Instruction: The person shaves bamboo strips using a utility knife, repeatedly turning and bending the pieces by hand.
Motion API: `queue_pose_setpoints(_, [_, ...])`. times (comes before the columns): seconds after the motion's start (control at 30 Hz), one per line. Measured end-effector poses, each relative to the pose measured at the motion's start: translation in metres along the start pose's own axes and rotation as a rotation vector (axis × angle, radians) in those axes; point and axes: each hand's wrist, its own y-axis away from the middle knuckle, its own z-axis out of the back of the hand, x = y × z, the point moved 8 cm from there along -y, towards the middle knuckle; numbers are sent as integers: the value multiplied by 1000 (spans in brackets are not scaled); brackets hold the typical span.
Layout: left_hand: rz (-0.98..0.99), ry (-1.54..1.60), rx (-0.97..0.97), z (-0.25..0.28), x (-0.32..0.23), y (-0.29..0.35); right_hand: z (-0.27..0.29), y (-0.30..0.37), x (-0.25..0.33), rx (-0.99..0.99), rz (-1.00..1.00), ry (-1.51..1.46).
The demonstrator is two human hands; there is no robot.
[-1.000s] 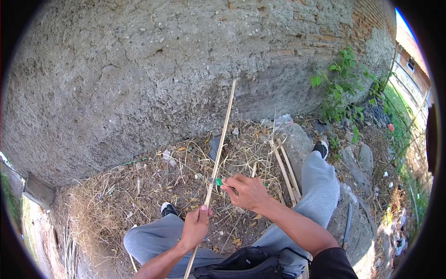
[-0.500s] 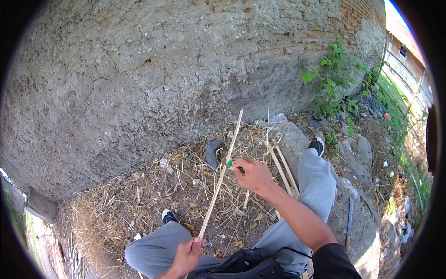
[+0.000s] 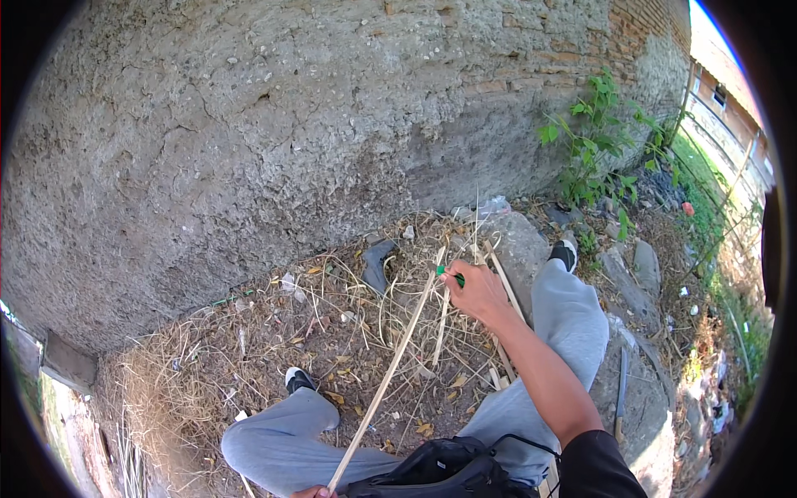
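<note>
A long, pale strip [image 3: 386, 378] of wood or bamboo slants from the lower edge up towards the wall. My left hand [image 3: 314, 492], mostly cut off by the lower edge, grips its near end. Close to the far end, my right hand [image 3: 479, 292] is closed around a small tool with a green handle [image 3: 441, 271]. The green part meets the strip; the tool's working edge is too small to make out. Beyond my right hand, more pale strips [image 3: 508, 286] lean against a grey stone.
A rough wall [image 3: 274, 141] rises ahead. Thin shavings [image 3: 191, 373] litter the ground between my feet. A long-bladed knife [image 3: 623, 386] lies on a flat stone at the right. A dark boot-shaped thing [image 3: 378, 264] lies near the wall, and a black bag [image 3: 440, 473] rests at my lap.
The strip has slid down towards me as my left hand drew back to the lower edge. My right hand, holding the green-handled tool, has shifted right and slightly farther out, to the strip's far end.
</note>
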Motion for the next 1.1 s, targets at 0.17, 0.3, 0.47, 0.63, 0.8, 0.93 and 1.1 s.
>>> queue_pose_setpoints(0.17, [4,184,31,10,45,26,18,-13,-47,-152,-114,130])
queue_pose_setpoints(0.3, [-100,78,-6,20,22,33,7,-2,-34,-166,-55,134])
queue_pose_setpoints(0.47, [-121,109,-71,7,11,-11,8,16,-6,-174,-31,-63])
queue_pose_setpoints(0.63, [-15,393,118,-24,-52,-81,-9,48,40,27,255,-574])
queue_pose_setpoints(0.8, [-92,432,209,-36,-103,-152,-15,91,82,221,416,-590])
queue_pose_setpoints(0.93, [-56,501,283,-52,-138,-163,-24,97,83,217,493,-467])
queue_pose_setpoints(1.1, [-31,569,356,-59,-146,-176,-17,91,84,113,517,-511])
